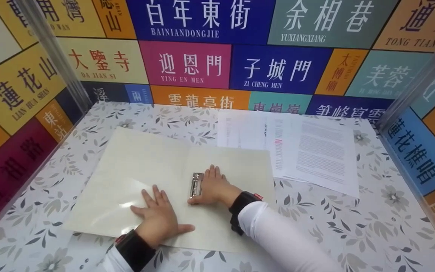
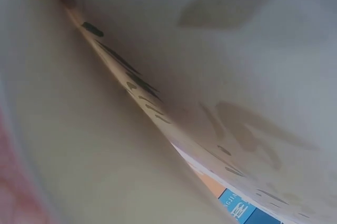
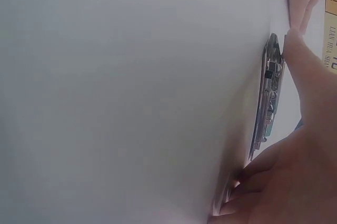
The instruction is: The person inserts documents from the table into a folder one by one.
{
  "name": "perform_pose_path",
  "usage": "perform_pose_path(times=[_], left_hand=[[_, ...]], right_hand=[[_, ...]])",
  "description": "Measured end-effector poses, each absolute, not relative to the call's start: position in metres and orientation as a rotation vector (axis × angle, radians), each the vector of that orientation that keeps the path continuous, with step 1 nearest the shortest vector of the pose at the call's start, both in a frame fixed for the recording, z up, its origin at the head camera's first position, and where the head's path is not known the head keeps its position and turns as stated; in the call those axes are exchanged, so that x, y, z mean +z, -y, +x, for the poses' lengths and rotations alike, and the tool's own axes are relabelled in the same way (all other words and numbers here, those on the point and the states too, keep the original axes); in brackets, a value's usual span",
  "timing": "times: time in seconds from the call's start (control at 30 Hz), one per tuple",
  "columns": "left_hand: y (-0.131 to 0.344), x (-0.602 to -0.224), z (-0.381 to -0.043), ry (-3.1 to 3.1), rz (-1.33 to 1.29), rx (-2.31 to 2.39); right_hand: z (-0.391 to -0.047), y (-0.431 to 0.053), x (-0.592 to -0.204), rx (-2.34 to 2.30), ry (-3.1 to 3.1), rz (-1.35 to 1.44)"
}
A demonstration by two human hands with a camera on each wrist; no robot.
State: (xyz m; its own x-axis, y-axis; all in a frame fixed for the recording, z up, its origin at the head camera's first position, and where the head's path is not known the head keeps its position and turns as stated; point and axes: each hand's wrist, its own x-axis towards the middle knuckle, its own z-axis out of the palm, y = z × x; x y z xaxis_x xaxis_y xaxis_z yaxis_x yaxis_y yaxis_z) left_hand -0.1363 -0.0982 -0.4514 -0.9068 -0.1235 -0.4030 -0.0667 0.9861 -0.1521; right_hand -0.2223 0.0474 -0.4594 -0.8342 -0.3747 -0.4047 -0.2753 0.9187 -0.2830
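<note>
A cream file folder [image 1: 134,158] lies spread open on the table. Fixed to its right-hand side, near the fold, is a metal lever clip [image 1: 195,186]. My left hand [image 1: 158,219] rests on the lower part of the left cover, fingers spread and thumb reaching toward the fold. Just right of the clip, my right hand [image 1: 215,187] lies on the folder with its fingers pointing away and its thumb at the clip's near end. In the right wrist view the thumb touches the end of the clip [image 3: 270,90]. The left wrist view mostly shows the folder's edge [image 2: 121,150] close up.
Printed paper sheets [image 1: 321,151] lie overlapping behind and right of the folder, partly under its corner. A white floral cloth [image 1: 327,226] covers the table. Panels with large printed characters [image 1: 187,64] stand at the back and both sides, with clear corner posts [image 1: 421,71].
</note>
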Motion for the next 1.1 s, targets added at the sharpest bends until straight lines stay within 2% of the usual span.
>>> perform_pose_path(times=[1.1], left_hand=[[0.1015,-0.4485,-0.1343,-2.724,-0.11,-0.104]], right_hand=[[-0.2229,-0.0404,-0.4562,-0.184,-2.665,-0.444]])
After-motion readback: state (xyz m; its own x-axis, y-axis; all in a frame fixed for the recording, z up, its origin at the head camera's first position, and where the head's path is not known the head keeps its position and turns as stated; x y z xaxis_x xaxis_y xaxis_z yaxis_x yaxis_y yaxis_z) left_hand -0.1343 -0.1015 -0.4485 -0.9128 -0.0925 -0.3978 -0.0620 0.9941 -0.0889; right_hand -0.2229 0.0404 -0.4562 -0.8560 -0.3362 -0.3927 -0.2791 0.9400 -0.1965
